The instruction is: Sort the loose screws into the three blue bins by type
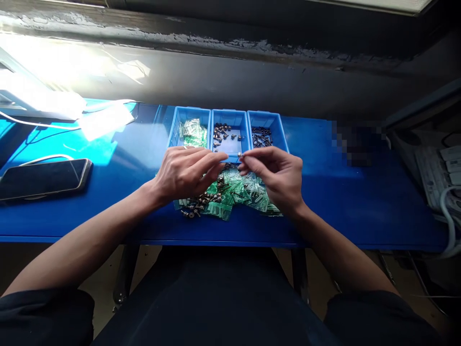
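My left hand (190, 172) hovers over the pile, its fingers pressed together and pointing right; what they hold, if anything, is hidden. My right hand (275, 174) pinches a small metal part (240, 154) between thumb and forefinger, close to the left fingertips. Below both hands lies a pile of small green-tinted bags (219, 210) mixed with loose metal parts (191, 213). Just behind stand three blue bins: the left bin (172, 132) holds small bags, the middle bin (230, 113) several metal fittings, and the right bin (284, 134) many dark screws.
On the left of the blue table (144, 230) lies a phone (45, 178), with a white cable (43, 126) and a bright white object (54, 103) behind it. Power strips (446, 166) and cables are at the far right. A wall rises behind the bins.
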{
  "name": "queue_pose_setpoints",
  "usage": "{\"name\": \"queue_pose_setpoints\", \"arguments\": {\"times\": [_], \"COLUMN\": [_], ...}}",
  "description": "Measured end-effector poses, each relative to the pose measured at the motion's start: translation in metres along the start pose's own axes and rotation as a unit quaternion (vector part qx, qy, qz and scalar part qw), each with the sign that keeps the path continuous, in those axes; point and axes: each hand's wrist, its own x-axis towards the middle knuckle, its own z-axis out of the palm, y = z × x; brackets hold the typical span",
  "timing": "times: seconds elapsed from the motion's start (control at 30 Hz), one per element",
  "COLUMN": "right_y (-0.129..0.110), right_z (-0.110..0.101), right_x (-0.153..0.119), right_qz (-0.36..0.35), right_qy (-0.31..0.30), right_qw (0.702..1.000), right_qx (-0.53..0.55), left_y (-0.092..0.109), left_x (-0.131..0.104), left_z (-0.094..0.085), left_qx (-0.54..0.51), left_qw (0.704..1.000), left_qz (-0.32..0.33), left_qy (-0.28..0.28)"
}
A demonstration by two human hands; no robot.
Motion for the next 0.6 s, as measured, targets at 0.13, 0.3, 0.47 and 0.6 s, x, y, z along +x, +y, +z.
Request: {"name": "queue_pose_setpoints", "arguments": {"times": [0.13,0.3,0.47,0.6], "right_y": [-0.004,-0.003,0.009,0.011], "right_z": [-0.01,-0.014,-0.007,-0.007], "right_x": [0.01,0.005,-0.006,-0.004], "right_qz": [0.021,-0.159,-0.252,-0.249], "right_qy": [-0.045,-0.192,-0.287,-0.273], "right_qw": [0.997,0.95,0.847,0.861], "right_qx": [0.065,-0.188,-0.369,-0.35], "left_y": [-0.007,-0.01,-0.009,-0.009], "left_x": [0.001,0.002,0.005,0.006], "left_z": [-0.004,-0.01,-0.015,-0.015], "left_qx": [0.049,0.072,0.106,0.101], "left_qw": [0.999,0.997,0.993,0.992], "left_qz": [-0.007,0.008,0.033,0.041], "left_qy": [0.014,0.038,0.035,0.058]}}
